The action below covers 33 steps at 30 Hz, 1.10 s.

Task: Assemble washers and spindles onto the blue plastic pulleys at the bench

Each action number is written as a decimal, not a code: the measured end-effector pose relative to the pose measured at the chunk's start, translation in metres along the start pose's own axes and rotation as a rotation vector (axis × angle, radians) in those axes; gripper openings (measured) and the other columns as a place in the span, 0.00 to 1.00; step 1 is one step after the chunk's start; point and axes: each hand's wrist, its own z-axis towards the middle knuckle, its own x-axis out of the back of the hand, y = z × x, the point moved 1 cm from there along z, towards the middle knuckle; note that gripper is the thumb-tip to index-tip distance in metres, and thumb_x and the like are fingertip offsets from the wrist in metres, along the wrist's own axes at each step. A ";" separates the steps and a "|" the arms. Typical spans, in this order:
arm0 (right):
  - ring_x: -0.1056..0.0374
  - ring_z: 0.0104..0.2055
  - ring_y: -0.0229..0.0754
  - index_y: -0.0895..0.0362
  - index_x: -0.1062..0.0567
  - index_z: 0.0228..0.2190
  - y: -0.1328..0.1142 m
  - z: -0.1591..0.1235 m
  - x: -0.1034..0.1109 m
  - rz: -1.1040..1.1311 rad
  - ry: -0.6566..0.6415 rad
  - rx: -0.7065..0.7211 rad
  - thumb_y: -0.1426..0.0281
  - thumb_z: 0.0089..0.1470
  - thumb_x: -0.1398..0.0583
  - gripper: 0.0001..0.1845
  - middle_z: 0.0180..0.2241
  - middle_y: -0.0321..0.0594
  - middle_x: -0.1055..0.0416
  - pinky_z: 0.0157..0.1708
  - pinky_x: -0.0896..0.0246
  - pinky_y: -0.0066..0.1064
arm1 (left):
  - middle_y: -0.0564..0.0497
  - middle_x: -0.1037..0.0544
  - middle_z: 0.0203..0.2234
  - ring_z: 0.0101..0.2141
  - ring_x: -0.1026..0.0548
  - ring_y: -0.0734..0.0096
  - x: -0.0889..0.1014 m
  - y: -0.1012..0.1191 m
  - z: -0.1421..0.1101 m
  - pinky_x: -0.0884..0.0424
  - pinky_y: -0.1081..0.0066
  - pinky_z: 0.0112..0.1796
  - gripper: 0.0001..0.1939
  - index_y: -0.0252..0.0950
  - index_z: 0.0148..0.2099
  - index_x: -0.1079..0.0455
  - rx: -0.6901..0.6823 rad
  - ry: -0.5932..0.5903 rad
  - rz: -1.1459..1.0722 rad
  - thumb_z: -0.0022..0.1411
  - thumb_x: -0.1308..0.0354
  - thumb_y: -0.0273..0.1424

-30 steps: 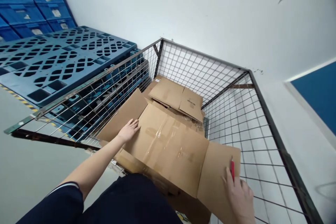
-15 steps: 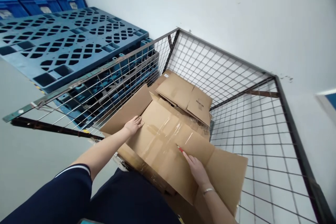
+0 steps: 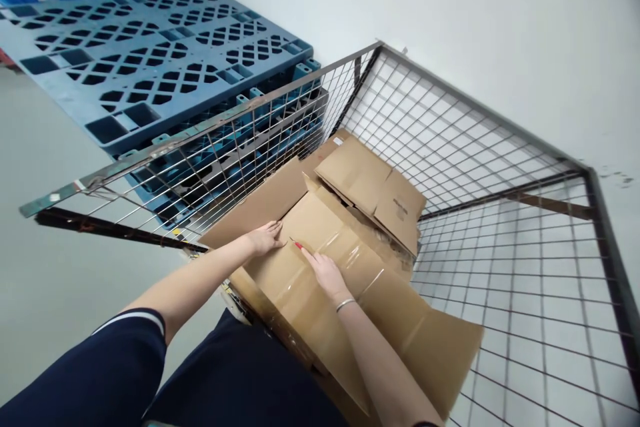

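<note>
Left hand [image 3: 264,238] lies flat and open on a taped cardboard box [image 3: 313,230]; right hand [image 3: 325,273] grips a red cutter [image 3: 297,245].

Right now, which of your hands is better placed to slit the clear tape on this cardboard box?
Probably the right hand: it holds the small red tool near the clear tape, while the left hand rests flat on the cardboard box, holding nothing visible.

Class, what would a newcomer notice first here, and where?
The taped cardboard box in the wire mesh cage, centre, with the left hand resting on it and the right hand holding a small red tool. Blue plastic pallets stack beyond the cage, upper left.
</note>
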 end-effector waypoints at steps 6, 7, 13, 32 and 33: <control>0.38 0.42 0.45 0.54 0.52 0.66 0.000 0.003 -0.002 0.002 -0.066 -0.038 0.80 0.60 0.55 0.35 0.41 0.44 0.32 0.45 0.40 0.36 | 0.45 0.49 0.68 0.68 0.54 0.60 0.003 0.005 0.000 0.57 0.59 0.64 0.33 0.45 0.61 0.34 0.002 -0.046 0.006 0.53 0.45 0.21; 0.38 0.42 0.45 0.54 0.51 0.66 0.000 0.003 -0.003 0.002 -0.069 -0.049 0.80 0.60 0.55 0.35 0.41 0.45 0.33 0.45 0.39 0.36 | 0.45 0.49 0.68 0.68 0.55 0.60 0.003 0.006 0.000 0.57 0.59 0.64 0.32 0.45 0.61 0.35 0.004 -0.052 0.010 0.54 0.45 0.21; 0.37 0.41 0.46 0.58 0.50 0.66 -0.006 0.003 -0.005 0.014 -0.054 -0.051 0.82 0.57 0.55 0.36 0.41 0.47 0.33 0.46 0.38 0.38 | 0.46 0.52 0.68 0.68 0.56 0.59 0.005 0.007 0.000 0.57 0.58 0.65 0.32 0.46 0.62 0.35 0.006 -0.065 0.033 0.56 0.47 0.20; 0.39 0.35 0.43 0.62 0.49 0.65 0.017 -0.100 -0.018 -0.123 -0.076 -0.078 0.86 0.54 0.53 0.37 0.35 0.45 0.35 0.38 0.36 0.35 | 0.41 0.52 0.68 0.67 0.53 0.55 -0.002 0.007 0.001 0.56 0.55 0.64 0.28 0.45 0.62 0.35 -0.022 -0.068 0.128 0.60 0.46 0.24; 0.39 0.35 0.43 0.62 0.49 0.65 0.016 -0.103 -0.017 -0.124 -0.075 -0.080 0.85 0.54 0.53 0.37 0.35 0.45 0.35 0.38 0.36 0.35 | 0.42 0.51 0.68 0.67 0.53 0.56 -0.003 0.007 0.001 0.56 0.56 0.64 0.28 0.45 0.62 0.35 -0.023 -0.064 0.134 0.60 0.47 0.24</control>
